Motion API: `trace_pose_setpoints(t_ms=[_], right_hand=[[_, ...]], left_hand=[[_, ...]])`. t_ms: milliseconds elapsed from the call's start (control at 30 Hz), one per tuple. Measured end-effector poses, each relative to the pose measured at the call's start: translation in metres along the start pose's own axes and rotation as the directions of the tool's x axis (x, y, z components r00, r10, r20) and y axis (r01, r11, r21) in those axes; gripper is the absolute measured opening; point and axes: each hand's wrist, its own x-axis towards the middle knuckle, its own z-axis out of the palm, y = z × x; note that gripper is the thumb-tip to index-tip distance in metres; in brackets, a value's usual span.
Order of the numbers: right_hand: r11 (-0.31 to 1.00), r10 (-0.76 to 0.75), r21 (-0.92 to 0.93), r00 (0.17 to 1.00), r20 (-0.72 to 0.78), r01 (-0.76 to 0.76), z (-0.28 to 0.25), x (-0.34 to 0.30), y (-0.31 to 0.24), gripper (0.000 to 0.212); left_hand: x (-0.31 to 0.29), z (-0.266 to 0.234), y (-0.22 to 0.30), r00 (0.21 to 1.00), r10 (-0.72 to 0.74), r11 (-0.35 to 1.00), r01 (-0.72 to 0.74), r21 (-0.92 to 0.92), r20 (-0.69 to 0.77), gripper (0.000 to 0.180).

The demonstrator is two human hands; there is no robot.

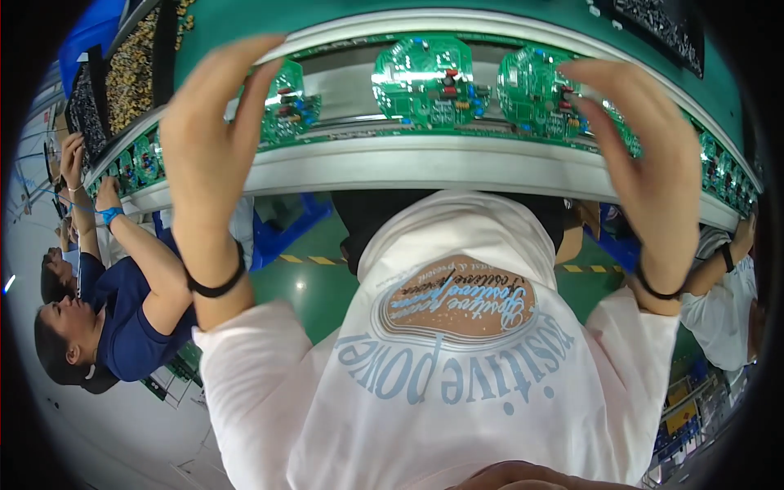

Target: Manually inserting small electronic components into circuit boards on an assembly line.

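Green circuit boards stand in a row along a metal-railed conveyor (457, 163) in front of me. My left hand (214, 135) is over the board on the left (287, 102), thumb and forefinger curved close together; anything between their tips is too small to make out. Over the board right of the middle (527, 90), the thumb and forefinger of my right hand (649, 135) close about a small red component (567, 96) at the board's right side. Between my hands sits the middle board (425, 77), untouched, carrying red, blue and black parts.
Bins of small yellowish parts (135, 69) and dark parts (82, 110) stand at the far left. A black tray of small metallic pieces (665, 33) lies at the far right. Co-workers (139, 318) reach to the line on both sides. More boards (723, 171) continue rightward.
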Motion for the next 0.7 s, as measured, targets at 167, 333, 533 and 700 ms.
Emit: trace_pose_setpoints(t_ms=[167, 333, 533, 700], right_hand=[[0.857, -0.199, -0.489, 0.98, -0.024, 0.162, -0.014, 0.071, 0.012, 0.019], [0.812, -0.209, -0.546, 0.976, 0.06, 0.208, 0.0, 0.135, 0.03, 0.023], [0.941, -0.219, -0.265, 0.976, -0.003, 0.211, 0.019, 0.163, 0.038, 0.017], [0.948, -0.11, -0.31, 0.99, -0.091, 0.077, 0.045, 0.184, 0.111, 0.012]], left_hand=[[-0.085, 0.018, -0.001, 0.955, -0.204, 0.971, 0.224, 0.078, -0.214, 0.027], [-0.119, 0.022, 0.008, 0.912, -0.312, 0.938, 0.34, 0.064, -0.267, 0.037], [-0.108, 0.03, 0.031, 0.959, -0.255, 0.946, 0.274, 0.171, -0.128, 0.056], [-0.095, 0.047, 0.039, 0.976, -0.213, 0.969, 0.217, 0.117, -0.043, 0.071]])
